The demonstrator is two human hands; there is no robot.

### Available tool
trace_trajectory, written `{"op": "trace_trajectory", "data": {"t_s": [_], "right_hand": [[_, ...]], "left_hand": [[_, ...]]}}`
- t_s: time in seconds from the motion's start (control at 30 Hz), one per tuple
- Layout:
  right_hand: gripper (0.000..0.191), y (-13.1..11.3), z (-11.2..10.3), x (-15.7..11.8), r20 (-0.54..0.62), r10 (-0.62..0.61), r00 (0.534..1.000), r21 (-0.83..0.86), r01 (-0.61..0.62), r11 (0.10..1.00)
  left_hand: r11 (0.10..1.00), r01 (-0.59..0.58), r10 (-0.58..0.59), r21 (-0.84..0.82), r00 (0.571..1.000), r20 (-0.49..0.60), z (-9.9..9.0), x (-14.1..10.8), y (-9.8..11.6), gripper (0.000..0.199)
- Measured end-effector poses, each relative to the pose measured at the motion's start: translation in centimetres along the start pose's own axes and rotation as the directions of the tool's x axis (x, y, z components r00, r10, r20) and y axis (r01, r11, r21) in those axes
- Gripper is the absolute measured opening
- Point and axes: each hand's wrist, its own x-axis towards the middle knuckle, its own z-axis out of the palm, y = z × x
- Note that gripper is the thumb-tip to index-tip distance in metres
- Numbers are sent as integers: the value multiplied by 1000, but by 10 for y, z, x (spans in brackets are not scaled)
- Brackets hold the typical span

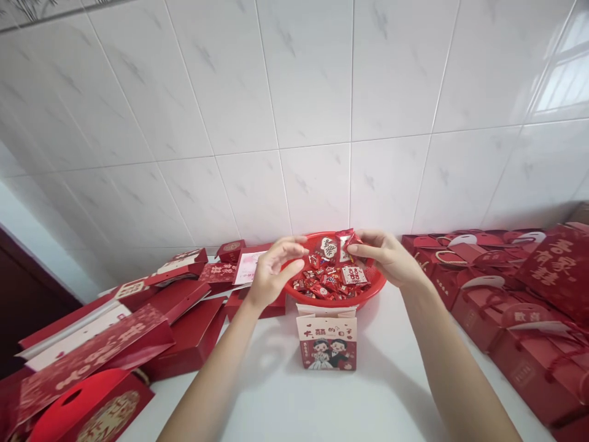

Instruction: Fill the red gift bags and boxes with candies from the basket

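Observation:
A red plastic basket holds many red-wrapped candies and packets. Over its right side, my right hand pinches a red and white candy packet between thumb and fingers. My left hand is at the basket's left rim, fingers curved and apart, with nothing in it. Just in front of the basket a small gift box with a cartoon couple stands upright on the white table, its top flaps raised.
Red boxes and flattened cartons are piled on the left. Rows of closed red gift boxes with handles fill the right side. Behind the basket rises a white tiled wall.

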Motion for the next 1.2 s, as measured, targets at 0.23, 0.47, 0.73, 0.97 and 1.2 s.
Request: {"op": "trace_trajectory", "data": {"t_s": [0.23, 0.47, 0.73, 0.97, 1.2], "right_hand": [[25, -29, -5, -28, 57, 34, 998, -203, -22, 979], [25, -37, -6, -37, 286, 15, 958, -399, 104, 911], [19, -39, 3, -34, 405, 106, 908, -631, 193, 751], [19, -25, 20, -26, 398, 110, 911, -718, 235, 655], [13, -23, 19, -25, 432, 164, 887, -749, 251, 613]], "left_hand": [[966, 140, -247, 215, 736, 630, -15, -16, 21, 21], [912, 340, -407, 229, 817, 409, 9, -18, 0, 21], [895, 351, -444, 274, 745, 497, 4, -19, 12, 48], [904, 299, -420, 305, 748, 514, 7, -18, 19, 35], [900, 305, -426, 312, 766, 480, 5, -18, 9, 55]]}}
